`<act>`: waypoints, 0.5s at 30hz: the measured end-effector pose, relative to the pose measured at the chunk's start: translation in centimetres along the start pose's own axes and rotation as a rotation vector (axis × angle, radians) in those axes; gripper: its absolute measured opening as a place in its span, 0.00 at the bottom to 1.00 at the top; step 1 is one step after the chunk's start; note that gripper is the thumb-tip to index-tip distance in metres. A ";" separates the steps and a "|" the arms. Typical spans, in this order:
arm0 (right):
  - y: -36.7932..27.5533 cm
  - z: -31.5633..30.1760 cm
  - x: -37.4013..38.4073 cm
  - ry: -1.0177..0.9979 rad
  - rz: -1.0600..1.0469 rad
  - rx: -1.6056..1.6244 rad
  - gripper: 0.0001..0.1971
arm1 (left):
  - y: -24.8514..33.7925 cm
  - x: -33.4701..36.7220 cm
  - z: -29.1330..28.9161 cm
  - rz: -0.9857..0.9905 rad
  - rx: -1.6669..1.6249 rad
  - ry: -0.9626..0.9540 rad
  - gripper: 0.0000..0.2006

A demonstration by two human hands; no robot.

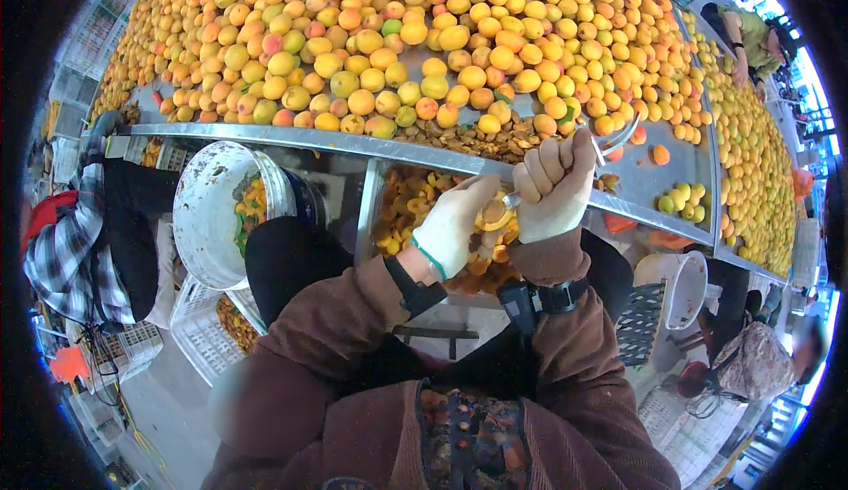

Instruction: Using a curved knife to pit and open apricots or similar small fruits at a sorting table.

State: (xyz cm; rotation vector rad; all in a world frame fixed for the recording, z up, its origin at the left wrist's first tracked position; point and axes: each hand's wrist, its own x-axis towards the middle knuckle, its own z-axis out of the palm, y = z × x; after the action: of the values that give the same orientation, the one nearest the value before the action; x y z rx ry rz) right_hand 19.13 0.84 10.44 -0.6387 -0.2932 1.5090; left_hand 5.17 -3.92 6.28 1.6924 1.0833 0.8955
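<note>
My right hand, in a white glove, is closed around a shiny metal tool with two curved prongs sticking out above the fist. The other end of the tool shows below the fist, pointing at my left hand. That hand, gloved in white with a green cuff edge, has its fingers bent round a cut apricot, partly hidden by them. Under both hands is a bin full of split orange apricot halves. Whole apricots are heaped on the metal table just beyond.
Brown apricot stones lie along the table's near edge. A white bucket with fruit and leaves stands left, above a white crate. Another white bucket is at right. Co-workers sit left and right; another leans in far right.
</note>
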 end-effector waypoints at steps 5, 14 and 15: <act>0.8 2.1 -2.1 -0.095 -0.112 -0.354 0.20 | 0.8 0.2 -0.1 -0.383 -0.683 -0.114 0.11; 2.6 0.2 -3.4 -0.656 -0.511 -1.209 0.08 | -4.7 0.0 2.4 -0.829 -1.348 0.032 0.14; 2.3 -0.4 -3.2 -0.682 -0.512 -1.236 0.08 | 0.1 0.7 1.2 -0.920 -1.356 0.119 0.14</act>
State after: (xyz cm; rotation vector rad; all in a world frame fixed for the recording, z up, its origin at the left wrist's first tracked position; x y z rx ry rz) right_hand 17.19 -2.56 9.49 -0.8595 -1.8463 0.8622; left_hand 6.55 -3.62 6.08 -0.0137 0.8108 0.7640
